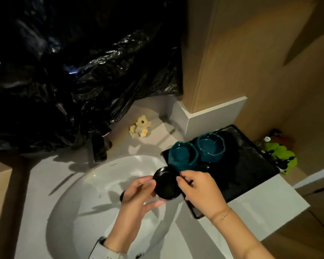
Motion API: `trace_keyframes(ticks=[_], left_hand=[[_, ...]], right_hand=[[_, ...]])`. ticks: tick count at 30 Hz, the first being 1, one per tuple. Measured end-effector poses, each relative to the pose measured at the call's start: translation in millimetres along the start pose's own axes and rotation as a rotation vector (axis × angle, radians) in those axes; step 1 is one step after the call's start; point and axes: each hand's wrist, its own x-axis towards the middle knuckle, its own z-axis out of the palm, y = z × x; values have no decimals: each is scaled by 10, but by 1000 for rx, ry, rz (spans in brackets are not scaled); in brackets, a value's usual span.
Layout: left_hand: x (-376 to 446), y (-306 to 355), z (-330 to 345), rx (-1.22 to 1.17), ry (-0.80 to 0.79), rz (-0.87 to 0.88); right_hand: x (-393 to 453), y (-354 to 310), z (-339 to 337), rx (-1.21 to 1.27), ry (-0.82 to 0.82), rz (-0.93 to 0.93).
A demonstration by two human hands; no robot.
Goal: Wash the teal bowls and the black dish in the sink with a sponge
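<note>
A small round black dish [166,184] hovers over the right edge of the white sink [94,184]. My left hand [138,193] grips its left rim with curled fingers and thumb. My right hand [198,191] pinches its right rim, and something thin and dark pokes out between those fingers. Two teal bowls [183,156] [210,147] stand side by side on the black tray [251,165] just right of the sink. I see no sponge plainly.
A dark faucet [99,146] stands behind the basin. Yellowish crumpled scraps [140,128] lie on the counter at the back. Black plastic sheeting [73,81] covers the wall to the left. A green item [281,156] lies right of the tray by the wooden wall.
</note>
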Motion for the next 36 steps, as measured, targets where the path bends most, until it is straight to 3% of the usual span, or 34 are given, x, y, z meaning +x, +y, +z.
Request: trace_keyframes(ticks=[4,8,11,17,25,32,36], left_hand=[[39,51,416,287,-61,71],[245,-46,580,725,112,205],[378,-162,648,952,246,200],[468,-302,826,926,351,32],[468,-369,1027,1024,379,32],[388,-377,1059,956,414,40],[376,-306,983,903,433,53]], right_hand=[[-71,266,-395,-51,87,58],[67,570,-930,68,109,246],[319,854,-1313,221,147,365],[1034,1572,-1653,328,155,566],[1669,1978,-1565,412,37,626],[1736,1889,-1480,427,55,549],[1538,1754,-1487,177,190,386]])
